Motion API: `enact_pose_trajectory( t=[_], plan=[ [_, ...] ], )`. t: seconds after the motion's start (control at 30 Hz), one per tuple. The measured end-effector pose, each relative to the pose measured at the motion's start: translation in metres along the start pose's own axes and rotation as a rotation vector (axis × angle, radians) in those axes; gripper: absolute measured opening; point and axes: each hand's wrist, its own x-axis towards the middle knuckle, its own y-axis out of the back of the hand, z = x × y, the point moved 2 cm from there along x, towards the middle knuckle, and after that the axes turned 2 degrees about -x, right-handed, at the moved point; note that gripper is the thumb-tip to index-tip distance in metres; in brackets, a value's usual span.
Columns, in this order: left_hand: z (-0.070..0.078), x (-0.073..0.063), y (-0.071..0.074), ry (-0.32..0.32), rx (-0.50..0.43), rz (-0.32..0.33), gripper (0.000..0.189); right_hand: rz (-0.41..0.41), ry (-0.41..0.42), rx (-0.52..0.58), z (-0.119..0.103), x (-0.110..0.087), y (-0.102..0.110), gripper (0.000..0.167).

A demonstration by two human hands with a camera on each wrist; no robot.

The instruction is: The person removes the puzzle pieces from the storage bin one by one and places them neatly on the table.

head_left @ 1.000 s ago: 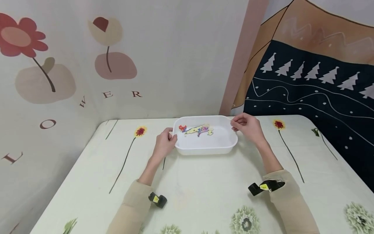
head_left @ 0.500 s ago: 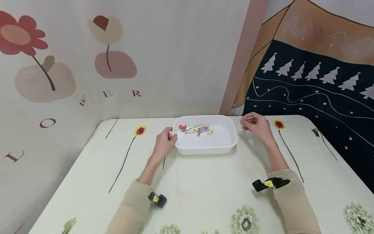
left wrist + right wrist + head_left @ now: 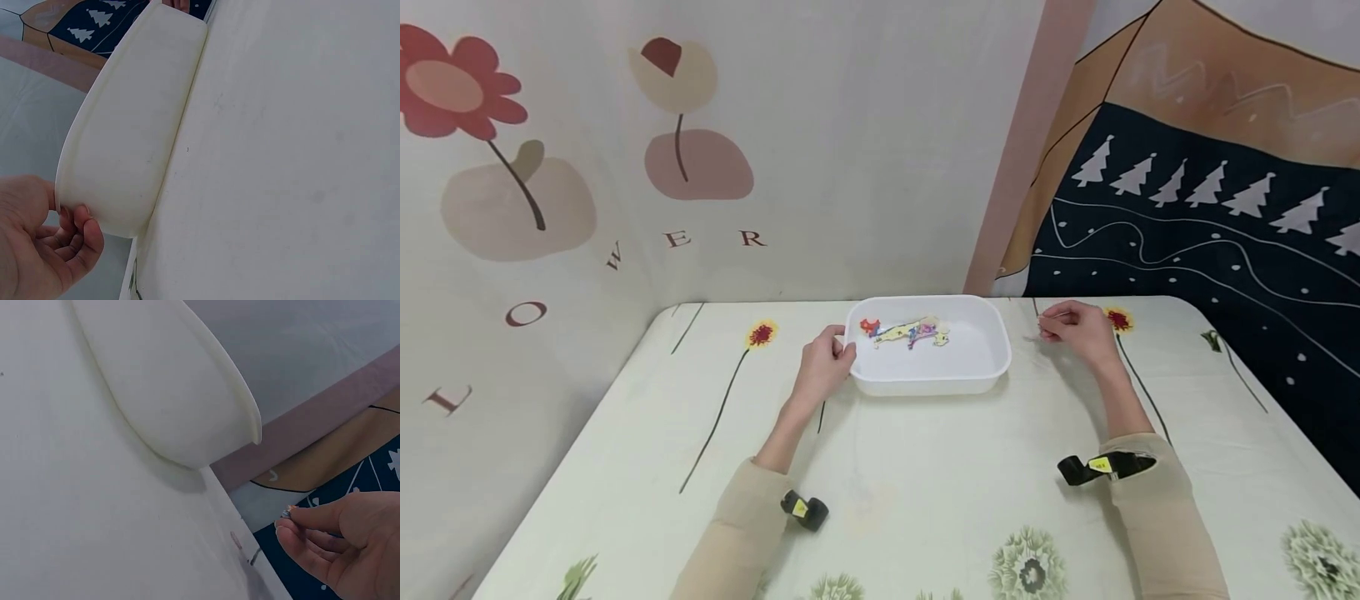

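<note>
A white plastic tray [image 3: 962, 358] stands near the table's far edge, with several small colourful flat pieces [image 3: 898, 332] bunched together inside, yellow, purple and red-orange. My left hand [image 3: 823, 367] grips the tray's left end; in the left wrist view, the fingers [image 3: 90, 240] curl at the rim. To the right of the tray, apart from it, is my right hand [image 3: 1081, 335]. Its thumb and index finger pinch a tiny bluish and orange piece [image 3: 287, 513], seen in the right wrist view; its exact kind is too small to tell.
A pale tablecloth [image 3: 910, 467] printed with flowers covers the table. Behind it hang a light curtain [image 3: 850, 150] with flower prints and a dark cloth [image 3: 1187, 242] with white trees. Black wrist cameras [image 3: 805, 510] sit on both sleeves.
My right hand has moved away from the tray's right rim, to the right and slightly down. The left hand and the tray have stayed in place.
</note>
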Motion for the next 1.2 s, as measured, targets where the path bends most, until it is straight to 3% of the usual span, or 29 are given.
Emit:
enact_pose_trajectory(
  t=[0.2,0.57,1.2],
  plan=[
    [0.000,0.000,0.000,-0.006,-0.006,-0.001,0.040,0.001,-0.083,-0.014,0.013,0.000,0.002,0.029],
    [0.000,0.001,0.000,-0.015,-0.007,0.002,0.040,0.013,-0.133,0.084,0.029,0.001,0.006,0.030],
    [0.000,0.000,0.000,-0.006,-0.014,0.001,0.040,0.081,-0.108,-0.035,0.041,0.005,0.003,0.024]
  ],
)
